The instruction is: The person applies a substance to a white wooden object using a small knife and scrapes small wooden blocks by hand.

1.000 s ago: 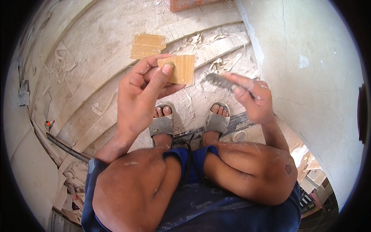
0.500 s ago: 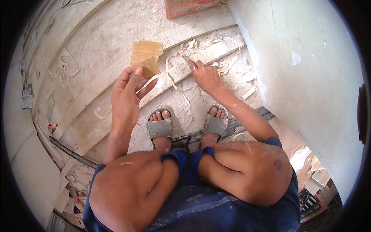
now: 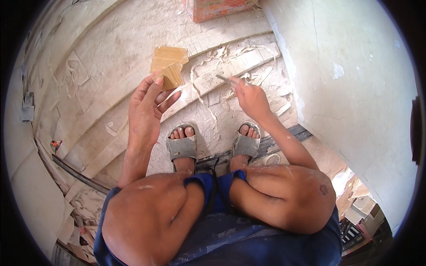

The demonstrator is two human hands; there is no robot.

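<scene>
I squat with my knees up and my feet in grey sandals [image 3: 182,148] on a dusty surface. My left hand [image 3: 148,108] holds a small tan tile piece [image 3: 172,76] upright between thumb and fingertips. A second tan tile [image 3: 167,56] lies flat on the ground just beyond it. My right hand [image 3: 250,97] is stretched forward, closed around a thin grey metal tool [image 3: 223,79] whose tip points at the pale strips on the ground.
Curved pale bands and torn scraps [image 3: 213,75] cover the ground ahead. A white plastered wall [image 3: 355,80] rises on the right. An orange box [image 3: 213,8] stands at the top. Debris and a dark bar [image 3: 75,173] lie at lower left.
My right hand has moved forward and left with the tool, away from my body toward the strips. My left hand has lifted the tile piece farther forward, near the flat tile.
</scene>
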